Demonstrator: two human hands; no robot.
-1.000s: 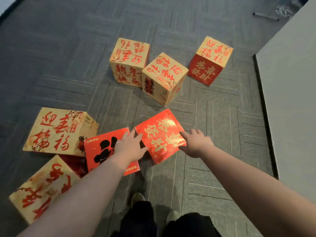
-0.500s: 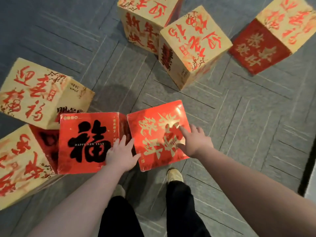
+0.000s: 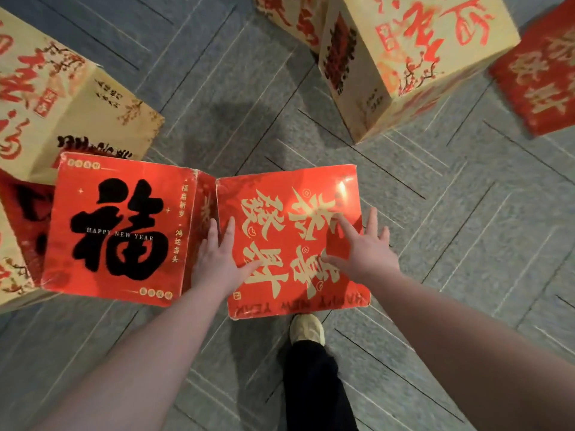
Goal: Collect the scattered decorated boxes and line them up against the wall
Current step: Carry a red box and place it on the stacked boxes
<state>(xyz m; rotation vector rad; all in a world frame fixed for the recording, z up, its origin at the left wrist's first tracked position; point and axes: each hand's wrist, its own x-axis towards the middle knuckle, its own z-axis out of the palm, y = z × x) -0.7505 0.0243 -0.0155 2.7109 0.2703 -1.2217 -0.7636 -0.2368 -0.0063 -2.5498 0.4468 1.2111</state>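
Observation:
A red box with gold characters stands on the carpet just below me. My left hand lies with spread fingers on its left edge, in the gap beside a second red box with a black character. My right hand rests flat on the gold-lettered top, fingers apart, reaching toward its right edge. Neither hand has closed around the box.
Cream boxes with red writing sit at the left and lower left. Two more cream boxes stand at the top, and a red-faced box at the top right. My shoe stands on grey carpet.
I have bent closer, so the boxes fill more of the view. My left hand slid right onto the gold-lettered box's left edge. My right hand spread flat on its top.

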